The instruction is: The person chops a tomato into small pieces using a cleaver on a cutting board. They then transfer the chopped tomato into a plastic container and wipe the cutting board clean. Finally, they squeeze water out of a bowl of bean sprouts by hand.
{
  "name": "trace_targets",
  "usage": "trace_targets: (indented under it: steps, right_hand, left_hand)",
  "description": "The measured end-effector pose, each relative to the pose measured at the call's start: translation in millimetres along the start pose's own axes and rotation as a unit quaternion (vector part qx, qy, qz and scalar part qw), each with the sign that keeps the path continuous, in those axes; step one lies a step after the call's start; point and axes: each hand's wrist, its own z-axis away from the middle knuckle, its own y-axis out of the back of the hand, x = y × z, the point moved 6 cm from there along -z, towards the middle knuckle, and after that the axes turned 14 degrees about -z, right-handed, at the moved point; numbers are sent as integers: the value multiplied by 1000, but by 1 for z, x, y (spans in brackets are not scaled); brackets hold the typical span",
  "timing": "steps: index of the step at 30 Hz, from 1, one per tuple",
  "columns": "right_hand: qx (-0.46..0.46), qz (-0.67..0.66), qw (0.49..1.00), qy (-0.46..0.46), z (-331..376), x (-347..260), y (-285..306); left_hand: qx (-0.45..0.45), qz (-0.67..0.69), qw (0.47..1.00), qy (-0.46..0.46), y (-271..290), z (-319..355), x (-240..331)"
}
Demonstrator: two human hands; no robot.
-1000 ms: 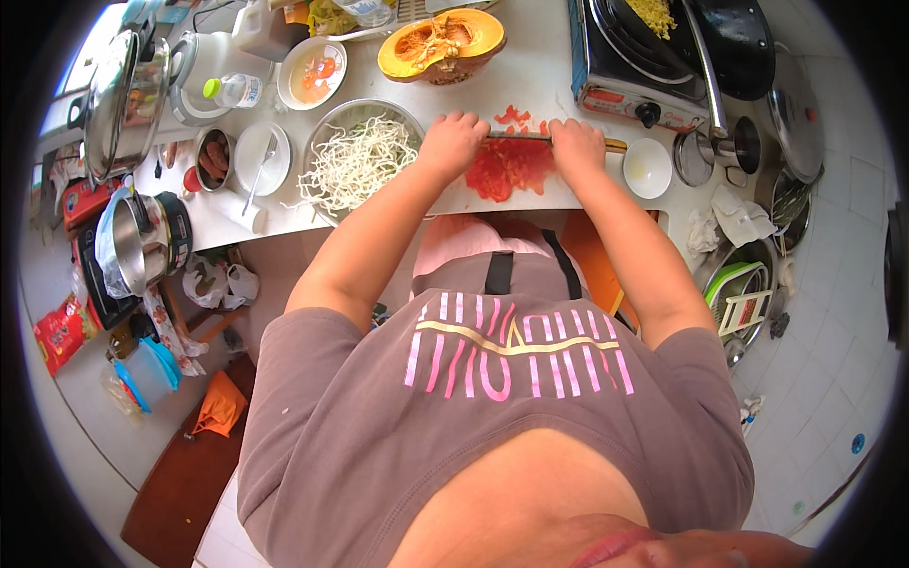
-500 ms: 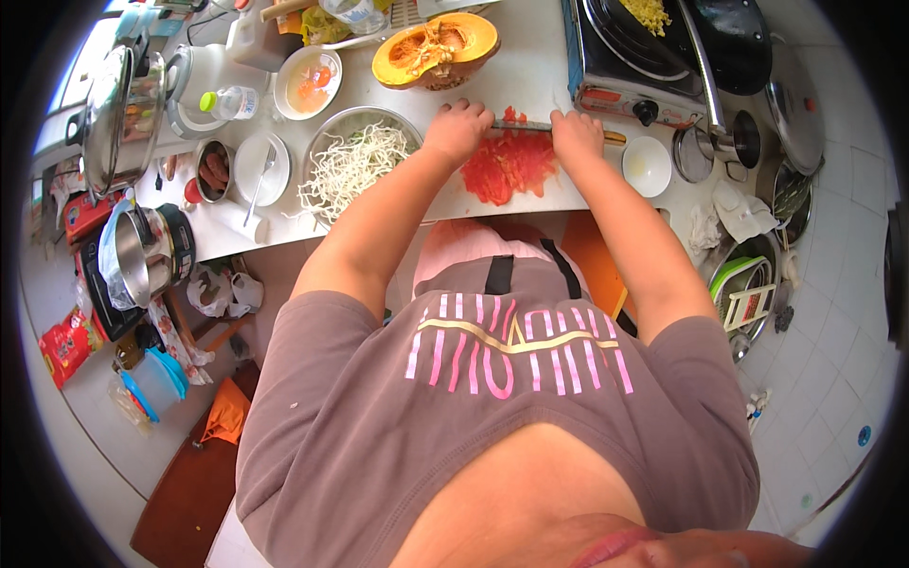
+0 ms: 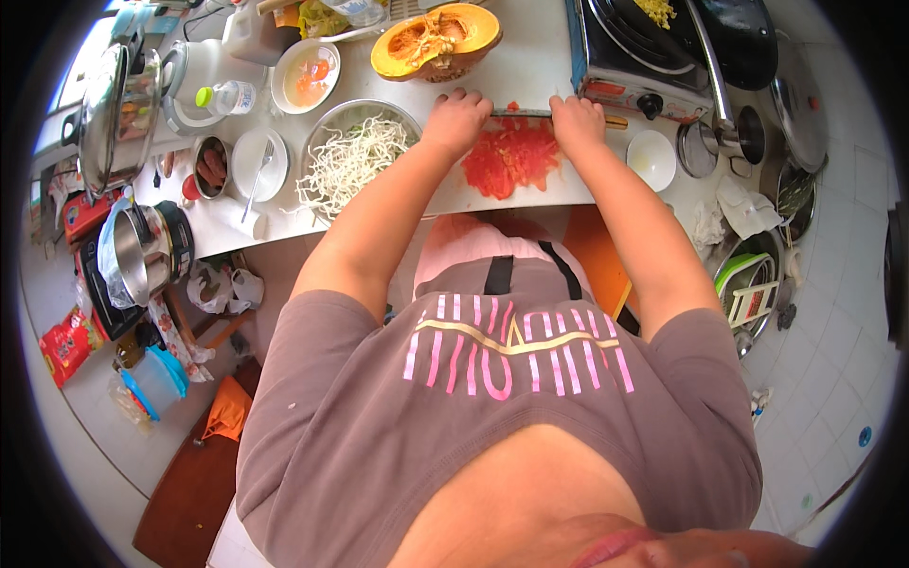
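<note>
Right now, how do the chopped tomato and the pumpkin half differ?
Colour: the chopped tomato is red; the pumpkin half is orange.
Form: the chopped tomato is a flat, wet spread of small bits; the pumpkin half is one thick piece with a pulpy hollow.
Place: the chopped tomato lies nearer the person than the pumpkin half.
Shared: both are cut, with flesh exposed.

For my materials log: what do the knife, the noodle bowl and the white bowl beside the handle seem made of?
Knife blade: probably steel, judging by its thin grey strip; finish unclear.
Knife handle: perhaps smooth wood, from its yellow-brown colour.
Noodle bowl: likely satin metal, given its thin grey rim.
White bowl: glazed ceramic or glossy plastic; its smooth white surface leaves that open.
</note>
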Motion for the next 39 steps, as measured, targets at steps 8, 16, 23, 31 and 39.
trace_targets:
  steps: [8,16,23,31,39]
  right_hand:
    - [9,-41,999,21,33,-8,-5]
    - [41,-74,996,-7,72,-9,29]
    - [-2,-178,962,-208,119,28,34]
    - [-19,-195,927,-319,167,57,3]
    - [-17,-223,921,-318,164,61,-12]
  left_hand:
    - [-7,-20,1000,2,-1,34,16]
    - [213,53,969,112,70,68,21]
    - [171,161,966,109,37,110,57]
    - [105,69,985,-114,-5,81,145]
    - [95,-24,984,-148,-20,50,136]
